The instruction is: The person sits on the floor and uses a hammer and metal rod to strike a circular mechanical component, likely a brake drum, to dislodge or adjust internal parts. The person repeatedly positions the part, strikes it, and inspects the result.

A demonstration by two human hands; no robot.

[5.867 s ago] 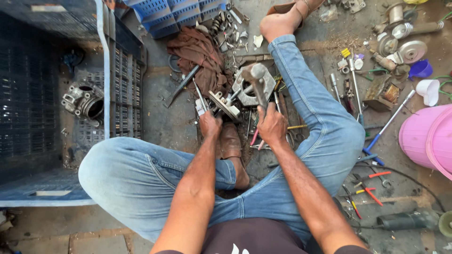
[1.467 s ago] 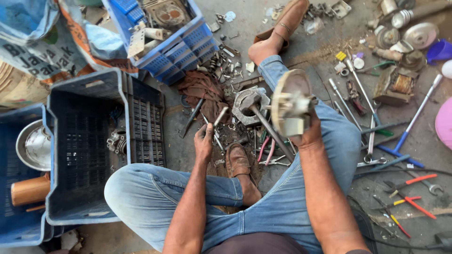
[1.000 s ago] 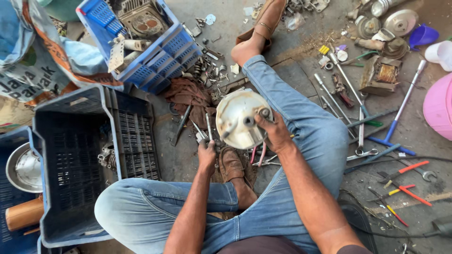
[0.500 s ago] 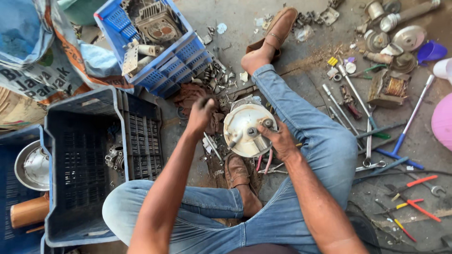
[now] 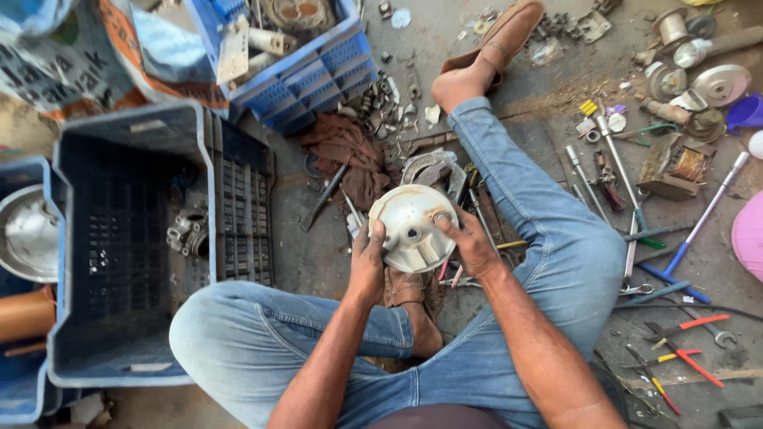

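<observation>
One head-worn camera looks steeply down (fairly close) over lap and workshop floor (image 5: 334, 262)

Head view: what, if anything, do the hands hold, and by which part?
Both hold a round whitish metal cover: left hand on its left rim, right hand on its right rim.

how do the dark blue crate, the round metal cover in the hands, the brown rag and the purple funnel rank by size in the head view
1. dark blue crate
2. round metal cover and brown rag: look alike, and the cover is held nearer the camera, so unranked
3. purple funnel, partly cut off at the edge
</observation>
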